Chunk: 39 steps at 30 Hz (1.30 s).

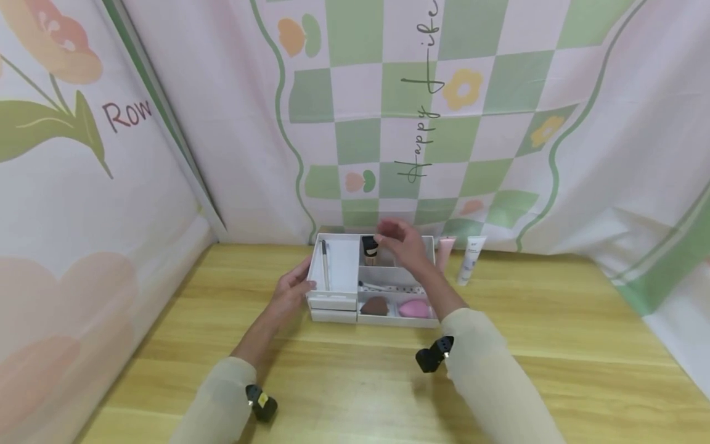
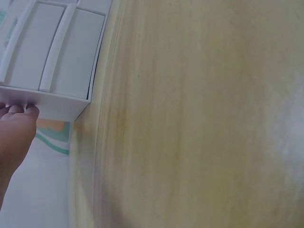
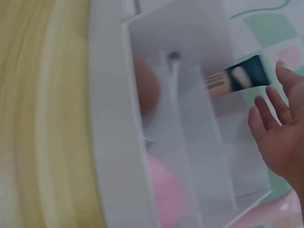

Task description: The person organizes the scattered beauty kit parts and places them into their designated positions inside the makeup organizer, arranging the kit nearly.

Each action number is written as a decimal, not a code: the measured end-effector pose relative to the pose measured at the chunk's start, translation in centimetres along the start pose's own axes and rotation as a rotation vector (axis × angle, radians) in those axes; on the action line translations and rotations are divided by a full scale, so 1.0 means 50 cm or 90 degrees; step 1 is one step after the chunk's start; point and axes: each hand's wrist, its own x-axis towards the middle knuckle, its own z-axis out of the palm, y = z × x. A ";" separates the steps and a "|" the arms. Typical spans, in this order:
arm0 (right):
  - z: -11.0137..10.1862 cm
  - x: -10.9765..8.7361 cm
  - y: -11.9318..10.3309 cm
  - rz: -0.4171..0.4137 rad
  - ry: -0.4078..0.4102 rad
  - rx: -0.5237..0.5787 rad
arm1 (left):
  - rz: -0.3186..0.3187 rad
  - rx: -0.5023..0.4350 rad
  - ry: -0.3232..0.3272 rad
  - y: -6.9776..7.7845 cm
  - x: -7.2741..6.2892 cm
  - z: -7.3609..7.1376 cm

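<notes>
A white desktop organizer (image 1: 341, 297) stands on the table, with two small drawers at its lower left. My left hand (image 1: 293, 287) rests against its left side; in the left wrist view the fingertips (image 2: 31, 110) touch the side wall. A black-and-beige cosmetic tube (image 1: 370, 251) stands in the back compartment. My right hand (image 1: 403, 243) is just right of the tube's black end, its fingers spread and loosely bent, with a gap between them and the tube in the right wrist view. A brush (image 1: 325, 265) lies in the left tray.
Front compartments hold a brown makeup sponge (image 1: 375, 306) and a pink makeup sponge (image 1: 415, 308). Thin brushes (image 1: 388, 287) lie in the middle slot. Right of the organizer stand a pink tube (image 1: 445, 253) and a white tube (image 1: 471, 260). A patterned curtain (image 1: 355, 139) hangs behind.
</notes>
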 end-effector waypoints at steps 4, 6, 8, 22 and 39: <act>-0.036 -0.005 -0.021 -0.021 0.019 0.005 | -0.003 0.007 0.009 -0.001 -0.001 -0.002; -0.054 -0.009 -0.027 -0.030 0.029 0.003 | -0.001 0.005 0.008 -0.003 -0.001 -0.003; -0.072 -0.013 -0.034 -0.036 0.040 0.015 | -0.003 0.000 0.011 -0.004 -0.002 -0.004; -0.219 -0.069 -0.053 -0.104 0.156 -0.042 | -0.025 0.013 0.017 -0.004 -0.005 -0.005; -0.343 -0.127 0.070 0.014 0.166 0.080 | -0.010 0.013 0.005 -0.001 -0.003 0.002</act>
